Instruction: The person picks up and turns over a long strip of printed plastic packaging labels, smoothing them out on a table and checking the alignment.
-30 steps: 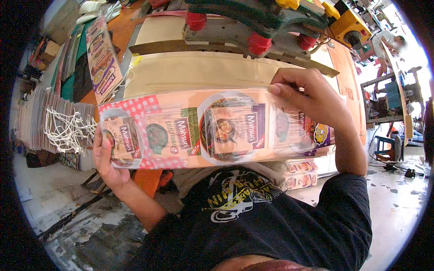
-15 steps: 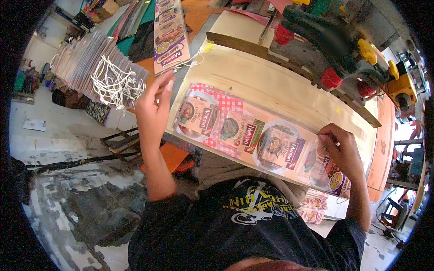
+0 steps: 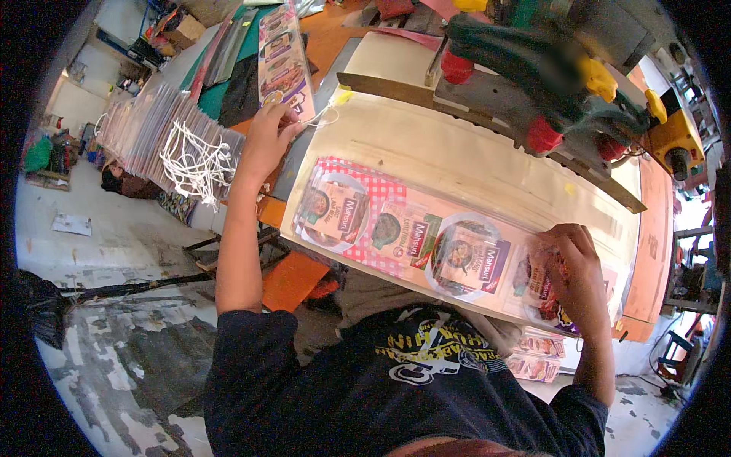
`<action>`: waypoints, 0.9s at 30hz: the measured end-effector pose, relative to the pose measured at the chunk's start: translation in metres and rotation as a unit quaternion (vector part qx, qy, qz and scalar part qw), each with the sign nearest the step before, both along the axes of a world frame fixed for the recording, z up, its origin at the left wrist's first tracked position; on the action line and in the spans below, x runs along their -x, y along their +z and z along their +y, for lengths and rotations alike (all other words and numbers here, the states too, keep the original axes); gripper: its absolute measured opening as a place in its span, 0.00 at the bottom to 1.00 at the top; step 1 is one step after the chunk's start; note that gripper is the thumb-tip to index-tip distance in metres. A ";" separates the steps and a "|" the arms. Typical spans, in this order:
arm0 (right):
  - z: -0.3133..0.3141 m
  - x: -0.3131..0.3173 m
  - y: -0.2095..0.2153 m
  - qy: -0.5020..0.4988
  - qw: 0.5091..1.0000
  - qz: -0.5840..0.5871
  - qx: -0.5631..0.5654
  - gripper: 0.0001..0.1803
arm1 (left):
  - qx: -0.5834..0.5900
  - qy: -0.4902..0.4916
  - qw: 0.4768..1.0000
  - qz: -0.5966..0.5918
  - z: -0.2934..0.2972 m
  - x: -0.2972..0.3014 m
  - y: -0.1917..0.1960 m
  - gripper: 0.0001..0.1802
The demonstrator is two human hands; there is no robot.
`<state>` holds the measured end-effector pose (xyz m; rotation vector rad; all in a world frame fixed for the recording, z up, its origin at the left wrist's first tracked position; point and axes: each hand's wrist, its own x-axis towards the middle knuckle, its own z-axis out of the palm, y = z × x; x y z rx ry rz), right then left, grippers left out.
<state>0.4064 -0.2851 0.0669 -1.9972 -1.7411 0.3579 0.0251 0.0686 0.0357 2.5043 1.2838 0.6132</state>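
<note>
A long pink printed strip [image 3: 415,236] with food pictures and a red-checked patch lies in a clear plastic sleeve on the pale board [image 3: 449,145] before me. My right hand [image 3: 575,266] is closed over its right end, fingers bent down; the fingertips are partly hidden. My left hand [image 3: 268,145] reaches to the far left. Its curled fingers close on the near end of a second printed strip [image 3: 283,57], which has a white string [image 3: 327,116] at that end. A tangle of white strings [image 3: 198,160] lies left of this hand.
Clear sleeves [image 3: 148,126] stand in a row at the left under the strings. A dark notched metal bar [image 3: 487,122] crosses the board's far part. Beyond it is a green machine [image 3: 525,68] with red knobs. More printed strips [image 3: 537,356] lie below the board's near edge.
My left hand has moved away from me, onto the second strip's near end, and its fingers have curled. My right hand has shifted slightly nearer on the sleeved strip. The whole view has shifted a little.
</note>
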 end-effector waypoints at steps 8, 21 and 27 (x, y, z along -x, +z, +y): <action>-0.010 0.015 0.004 -0.024 1.000 -0.011 -0.017 0.13 | -0.032 -0.001 0.999 -0.037 0.018 0.012 -0.011 0.09; -0.021 0.015 0.001 -0.050 0.996 0.054 -0.059 0.16 | -0.049 -0.002 0.999 0.007 0.016 0.008 -0.007 0.12; -0.024 0.014 0.000 -0.043 0.991 0.103 -0.073 0.16 | 0.002 0.048 0.992 -0.114 0.033 0.015 -0.015 0.10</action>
